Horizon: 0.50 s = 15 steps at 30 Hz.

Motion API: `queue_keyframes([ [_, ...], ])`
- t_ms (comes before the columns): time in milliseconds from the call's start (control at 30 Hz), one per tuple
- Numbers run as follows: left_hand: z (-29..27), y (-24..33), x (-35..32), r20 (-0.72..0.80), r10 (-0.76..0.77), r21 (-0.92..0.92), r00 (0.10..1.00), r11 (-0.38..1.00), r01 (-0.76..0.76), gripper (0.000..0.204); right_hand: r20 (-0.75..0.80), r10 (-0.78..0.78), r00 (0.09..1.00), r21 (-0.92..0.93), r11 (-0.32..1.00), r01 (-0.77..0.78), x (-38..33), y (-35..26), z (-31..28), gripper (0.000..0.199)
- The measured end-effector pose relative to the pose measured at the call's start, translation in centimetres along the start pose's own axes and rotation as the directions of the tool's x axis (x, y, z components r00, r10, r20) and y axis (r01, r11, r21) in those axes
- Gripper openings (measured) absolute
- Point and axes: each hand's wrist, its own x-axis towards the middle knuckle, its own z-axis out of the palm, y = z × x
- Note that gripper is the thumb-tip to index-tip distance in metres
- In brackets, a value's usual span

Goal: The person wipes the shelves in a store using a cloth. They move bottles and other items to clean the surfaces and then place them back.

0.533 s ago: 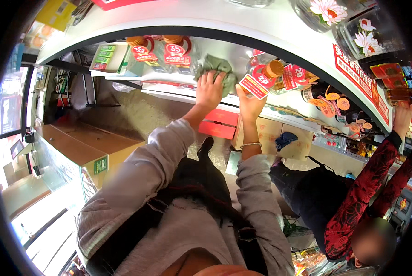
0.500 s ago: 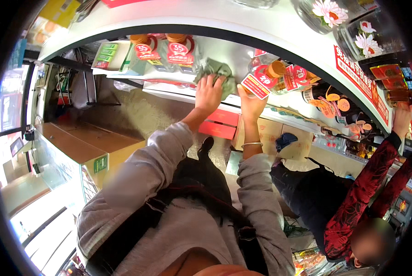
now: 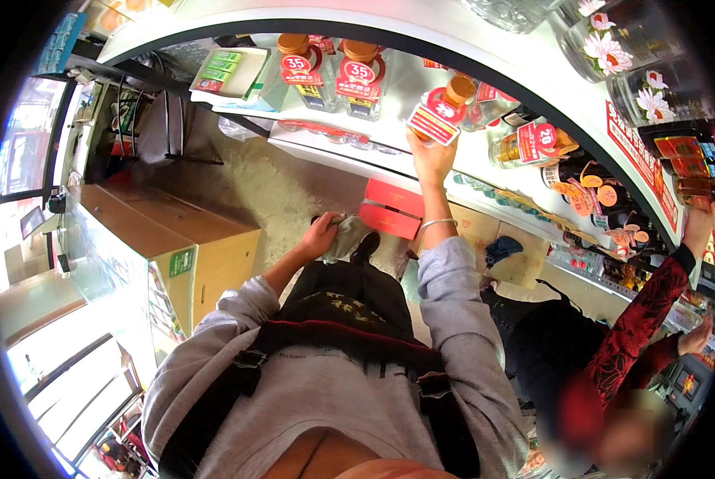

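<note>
My left hand [image 3: 319,237] is closed on a crumpled grey-green cloth [image 3: 346,235] and hangs low in front of my body, away from the shelf. At the shelf, my right hand [image 3: 431,163] grips a clear bottle with an orange cap [image 3: 459,89]. A red and white tag [image 3: 437,120] on that bottle hides much of it and some of my fingers. To the left on the same shelf stand two similar bottles, one [image 3: 297,72] beside the other [image 3: 360,80], both with red tags.
The black-edged upper shelf [image 3: 309,30] curves above the bottles. More bottles, one on its right [image 3: 525,148], line the shelf. A red box [image 3: 391,209] sits below, and cartons [image 3: 166,227] stand at left. A person in a red patterned sleeve [image 3: 638,334] is close on the right.
My left hand has drawn the cloth off the shelf and down toward my body. My right hand has moved up slightly with the tagged bottle. The other person has lowered one hand.
</note>
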Motion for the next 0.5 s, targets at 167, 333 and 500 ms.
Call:
queue_keyframes([
  [167, -1.7, 0.9, -1.4, -0.059, -0.053, -0.002, 0.997, 0.999, 0.053, 0.029, 0.106, 0.026, 0.994, -0.026, 0.999, -0.023, 0.0, -1.1, 2.7, 0.069],
  [333, -3.0, -0.3, -1.2, -0.085, -0.008, -0.049, 0.996, 0.999, 0.004, 0.028, 0.224, 0.050, 0.973, 0.013, 0.998, -0.055, 0.3, -0.3, 2.5, 0.069],
  [500, -4.7, -0.4, -1.7, -0.084, -0.029, -0.120, 0.996, 0.993, 0.019, 0.029, 0.251, 0.031, 0.968, -0.040, 0.999, -0.021, 0.4, 0.8, 3.1, 0.067],
])
